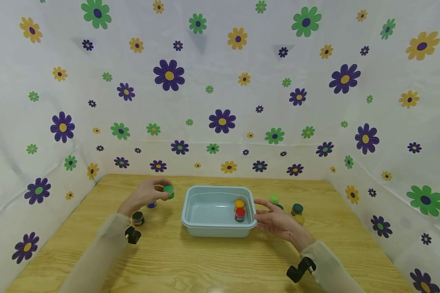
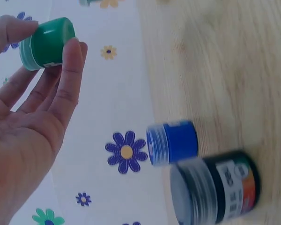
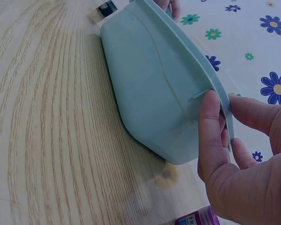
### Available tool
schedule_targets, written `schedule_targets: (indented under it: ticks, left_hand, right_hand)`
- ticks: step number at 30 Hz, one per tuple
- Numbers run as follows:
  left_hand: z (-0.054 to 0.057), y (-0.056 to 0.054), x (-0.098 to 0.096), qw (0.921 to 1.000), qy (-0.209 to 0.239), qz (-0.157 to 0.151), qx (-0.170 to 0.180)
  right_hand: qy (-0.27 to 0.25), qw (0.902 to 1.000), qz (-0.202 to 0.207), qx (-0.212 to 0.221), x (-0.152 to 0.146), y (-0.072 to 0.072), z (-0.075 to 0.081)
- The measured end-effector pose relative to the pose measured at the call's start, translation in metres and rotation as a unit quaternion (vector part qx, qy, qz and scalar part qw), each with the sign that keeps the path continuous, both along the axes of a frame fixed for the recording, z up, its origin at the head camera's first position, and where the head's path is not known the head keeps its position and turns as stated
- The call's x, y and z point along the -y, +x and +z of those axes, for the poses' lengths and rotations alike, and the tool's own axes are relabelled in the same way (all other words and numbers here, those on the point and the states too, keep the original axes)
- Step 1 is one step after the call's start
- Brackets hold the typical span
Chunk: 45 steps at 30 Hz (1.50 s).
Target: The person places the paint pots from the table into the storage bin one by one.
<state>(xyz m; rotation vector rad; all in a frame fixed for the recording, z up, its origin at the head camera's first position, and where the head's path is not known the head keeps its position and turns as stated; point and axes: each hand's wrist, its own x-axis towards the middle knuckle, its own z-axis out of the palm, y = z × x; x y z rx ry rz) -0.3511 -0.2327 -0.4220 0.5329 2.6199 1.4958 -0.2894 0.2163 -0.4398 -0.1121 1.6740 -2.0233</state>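
Observation:
My left hand holds a small green paint jar up, left of a pale blue plastic basin. In the left wrist view, thumb and fingers pinch the green jar from both sides. My right hand grips the right rim of the basin, thumb on the rim and fingers beneath it, as the right wrist view shows. Inside the basin, at its right end, a red-lidded jar stands in front of an orange jar.
Left of the basin are a blue jar and a larger black jar. Beyond my right hand stand a light green jar, a dark teal jar and a yellow one. A purple jar shows below that hand.

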Motion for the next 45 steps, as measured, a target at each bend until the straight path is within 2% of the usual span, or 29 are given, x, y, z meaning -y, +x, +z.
schedule_targets:
  ticks: [5, 9, 17, 26, 33, 40, 45]
  left_hand:
    - [0.002, 0.001, -0.012, 0.9997, 0.012, -0.021, -0.004]
    - [0.003, 0.001, -0.021, 0.9995, 0.019, -0.024, -0.01]
    - [0.009, -0.001, -0.051, 0.9981, 0.054, -0.029, 0.006]
    - [0.011, 0.0, -0.087, 0.9983, 0.057, 0.007, 0.014]
    - [0.009, 0.001, -0.104, 0.9979, 0.061, 0.005, 0.02]
    - [0.005, 0.003, -0.124, 0.998, 0.038, 0.045, 0.022]
    - [0.001, 0.003, -0.135, 0.9989, 0.024, 0.025, 0.031]
  right_hand:
    - [0.006, 1.0, -0.004, -0.003, 0.0, 0.001, 0.0]
    - [0.01, 0.9999, -0.005, -0.003, 0.0, 0.002, 0.001]
    - [0.011, 0.9999, -0.003, -0.003, 0.0, 0.002, 0.003]
    - [0.007, 1.0, -0.001, -0.003, -0.001, 0.001, 0.002]
    - [0.008, 1.0, -0.003, -0.003, 0.0, 0.002, 0.002]
    - [0.004, 1.0, -0.002, -0.002, 0.001, 0.003, 0.003]
    - [0.002, 1.0, -0.004, 0.001, 0.001, 0.003, 0.003]
